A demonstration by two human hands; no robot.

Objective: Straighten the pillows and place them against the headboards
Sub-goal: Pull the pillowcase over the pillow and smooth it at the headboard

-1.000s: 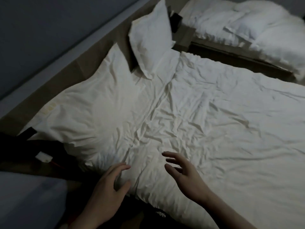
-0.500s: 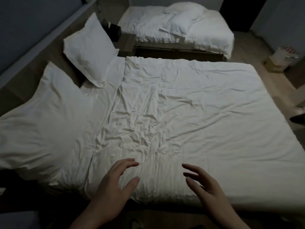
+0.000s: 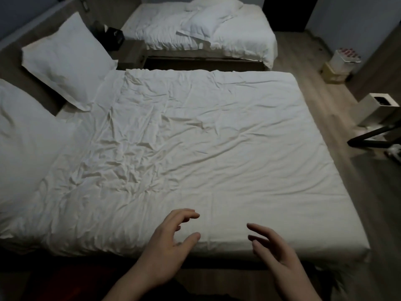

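Two white pillows lean on the wooden headboard (image 3: 13, 55) at the left of the near bed (image 3: 217, 148): a far pillow (image 3: 67, 59) and a larger near pillow (image 3: 23, 135). On the second bed (image 3: 165, 29) at the back, another white pillow (image 3: 208, 20) lies loose in the middle of the covers. My left hand (image 3: 167, 244) and my right hand (image 3: 273, 246) hover over the near bed's front edge, fingers relaxed, holding nothing.
A dark nightstand (image 3: 128, 51) with a black box (image 3: 115, 36) stands between the two beds. On the wooden floor at the right are a white bin (image 3: 345, 59), a white box (image 3: 377, 109) and a black stand leg (image 3: 373, 137).
The view has swung right, away from the headboard pillows, and takes in the whole near bed and the floor. Both hands stay empty over the bed's front edge.
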